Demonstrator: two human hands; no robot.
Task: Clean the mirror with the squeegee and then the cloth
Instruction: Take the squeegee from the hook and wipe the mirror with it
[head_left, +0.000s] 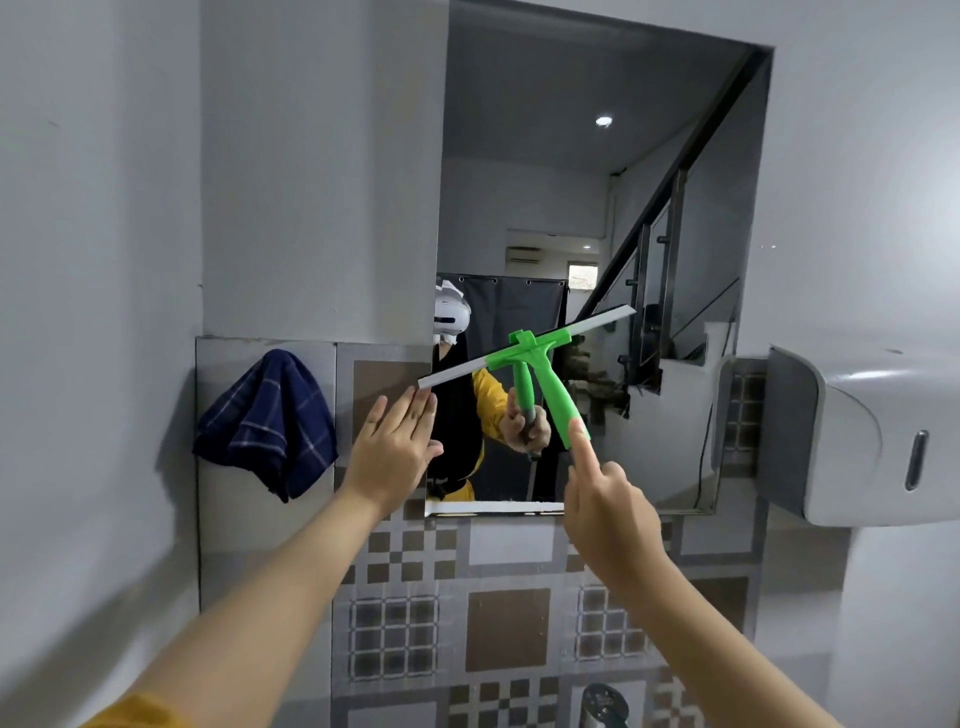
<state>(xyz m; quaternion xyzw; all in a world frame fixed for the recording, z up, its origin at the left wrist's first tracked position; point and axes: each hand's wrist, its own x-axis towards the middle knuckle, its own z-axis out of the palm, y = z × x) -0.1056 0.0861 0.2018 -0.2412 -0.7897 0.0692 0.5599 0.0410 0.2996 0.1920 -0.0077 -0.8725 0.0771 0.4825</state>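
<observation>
- Bright green squeegee (540, 364), with a pale grey-white blade strip running across its head.
- Cloth (267, 423) on the wall: deep navy, crossed by thin light lines in a check pattern.
- Tiles (509, 629) below the mirror (571, 208): grey and white with brown squares, some in small checkerboard grids.
- Walls (104, 260): plain pale grey.
- Dispenser (852, 441) at right: glossy white with a grey side.
- Yellow sleeve (140, 714) at the bottom edge, and yellow with black in the mirror's reflection.

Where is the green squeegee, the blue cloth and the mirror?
squeegee (537, 358): head view, on the green head where handle meets blade.
cloth (267, 423): head view, middle of the hanging blue checked fabric.
mirror (545, 197): head view, bare glass above the squeegee.
</observation>
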